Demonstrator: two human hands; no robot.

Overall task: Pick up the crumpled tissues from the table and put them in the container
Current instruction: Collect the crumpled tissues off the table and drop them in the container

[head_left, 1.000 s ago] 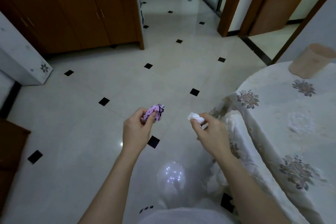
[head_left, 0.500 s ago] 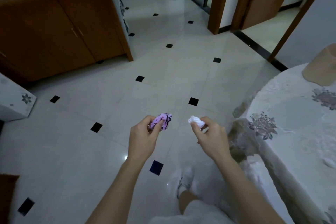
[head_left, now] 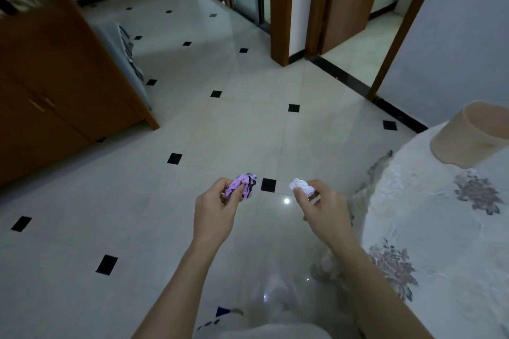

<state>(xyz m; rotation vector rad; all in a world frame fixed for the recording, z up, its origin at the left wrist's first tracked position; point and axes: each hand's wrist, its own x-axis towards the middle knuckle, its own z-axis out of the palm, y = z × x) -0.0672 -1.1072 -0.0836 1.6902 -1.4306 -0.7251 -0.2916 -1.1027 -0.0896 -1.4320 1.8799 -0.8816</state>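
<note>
My left hand pinches a crumpled purple tissue with dark markings between thumb and fingers. My right hand pinches a small crumpled white tissue. Both hands hover over the tiled floor, left of the table, which wears a white floral cloth. A beige container stands upright at the table's far edge, well to the right of and beyond my right hand.
A wooden cabinet fills the left side. Wooden door frames and open doorways lie ahead. The glossy floor has small black diamond tiles. The tablecloth hangs in folds near my right forearm.
The view has swung right and up: the container and table now show more fully. Both hands keep their tissues and stay side by side.
</note>
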